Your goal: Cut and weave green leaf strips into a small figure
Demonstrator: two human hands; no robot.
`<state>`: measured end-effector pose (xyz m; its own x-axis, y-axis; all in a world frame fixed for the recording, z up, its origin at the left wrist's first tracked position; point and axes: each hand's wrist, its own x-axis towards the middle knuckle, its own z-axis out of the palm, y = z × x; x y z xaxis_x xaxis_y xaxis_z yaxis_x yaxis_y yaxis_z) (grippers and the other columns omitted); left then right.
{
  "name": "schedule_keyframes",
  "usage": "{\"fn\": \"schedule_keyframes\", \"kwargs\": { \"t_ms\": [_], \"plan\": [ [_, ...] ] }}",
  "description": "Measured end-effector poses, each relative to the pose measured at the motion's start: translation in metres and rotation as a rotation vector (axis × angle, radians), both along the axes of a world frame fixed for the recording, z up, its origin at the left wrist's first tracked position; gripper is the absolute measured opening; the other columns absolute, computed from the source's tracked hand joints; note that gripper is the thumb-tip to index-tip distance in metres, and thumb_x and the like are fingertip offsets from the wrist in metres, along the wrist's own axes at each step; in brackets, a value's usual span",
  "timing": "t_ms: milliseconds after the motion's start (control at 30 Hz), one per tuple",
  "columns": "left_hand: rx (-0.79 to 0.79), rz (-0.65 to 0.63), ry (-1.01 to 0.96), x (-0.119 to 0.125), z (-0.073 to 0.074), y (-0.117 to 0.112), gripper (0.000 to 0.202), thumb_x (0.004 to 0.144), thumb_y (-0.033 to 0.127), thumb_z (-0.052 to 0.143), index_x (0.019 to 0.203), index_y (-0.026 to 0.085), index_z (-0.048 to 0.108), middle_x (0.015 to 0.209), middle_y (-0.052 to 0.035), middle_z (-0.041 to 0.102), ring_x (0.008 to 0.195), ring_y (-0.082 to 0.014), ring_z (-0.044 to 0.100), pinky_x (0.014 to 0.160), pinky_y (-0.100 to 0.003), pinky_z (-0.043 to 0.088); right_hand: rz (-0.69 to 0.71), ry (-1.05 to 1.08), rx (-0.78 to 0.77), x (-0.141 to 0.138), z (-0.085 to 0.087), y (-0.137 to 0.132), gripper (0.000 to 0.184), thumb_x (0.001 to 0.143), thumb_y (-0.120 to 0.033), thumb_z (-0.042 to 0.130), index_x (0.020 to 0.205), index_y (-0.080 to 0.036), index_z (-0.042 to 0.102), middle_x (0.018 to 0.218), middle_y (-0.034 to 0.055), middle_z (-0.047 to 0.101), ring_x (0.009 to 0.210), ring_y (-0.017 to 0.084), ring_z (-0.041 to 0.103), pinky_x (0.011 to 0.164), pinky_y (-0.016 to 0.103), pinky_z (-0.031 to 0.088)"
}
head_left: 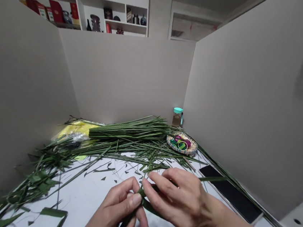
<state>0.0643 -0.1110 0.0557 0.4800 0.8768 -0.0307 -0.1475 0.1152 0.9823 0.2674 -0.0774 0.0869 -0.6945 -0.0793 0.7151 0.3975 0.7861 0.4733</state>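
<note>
Low in the middle of the view, my left hand (124, 208) pinches a folded green leaf strip (141, 192) between thumb and index finger. One end of the strip hangs down past the palm. My right hand (179, 199) is closed over the other side of the strip, its fingertips close to the fold. The right thumb and part of the strip are hidden beneath that hand. A length of leaf (213, 178) sticks out to the right behind my right hand, and more green shows under it.
A large bundle of long leaves (130, 131) lies at the back, with loose scraps (49, 178) along the left. A woven basket (168, 144) holds colourful bits. Behind it stands a lidded bottle (176, 119). A phone (230, 192) lies at right; grey partitions (123, 74) enclose the white table (83, 193).
</note>
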Motion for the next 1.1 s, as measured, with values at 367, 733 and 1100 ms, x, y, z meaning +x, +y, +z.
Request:
{"fn": "schedule_keyframes", "kwargs": {
  "t_ms": [367, 733, 1100],
  "plan": [
    [-0.043, 0.063, -0.074, 0.003, -0.001, 0.001, 0.021, 0.094, 0.036, 0.052, 0.083, 0.021, 0.042, 0.063, -0.0069, 0.075, 0.029, -0.0018, 0.025, 0.036, -0.02, 0.01, -0.085, 0.136, -0.23, -0.012, -0.02, 0.013, 0.034, 0.095, -0.004, 0.034, 0.081, -0.014, 0.063, 0.056, 0.0021, 0.063, 0.046, 0.015, 0.053, 0.047, 0.031, 0.035],
    [0.052, 0.178, 0.017, -0.01, -0.004, -0.003, 0.029, 0.095, 0.044, 0.054, 0.083, 0.02, 0.043, 0.069, -0.008, 0.076, 0.034, -0.0011, 0.029, 0.039, -0.019, 0.013, -0.147, 0.447, -0.602, 0.005, -0.032, 0.021, 0.018, 0.099, -0.008, 0.041, 0.105, -0.018, 0.055, 0.073, -0.0001, 0.067, 0.055, 0.011, 0.062, 0.054, 0.021, 0.048],
    [0.113, 0.107, -0.028, -0.003, -0.014, -0.003, 0.034, 0.094, 0.05, 0.054, 0.084, 0.019, 0.05, 0.07, -0.0108, 0.077, 0.032, -0.0013, 0.032, 0.035, -0.018, 0.014, 0.146, 0.6, -1.248, -0.03, -0.016, -0.013, 0.017, 0.093, -0.013, 0.056, 0.078, -0.021, 0.06, 0.07, -0.0047, 0.054, 0.057, 0.009, 0.051, 0.05, 0.018, 0.042]
  ]
}}
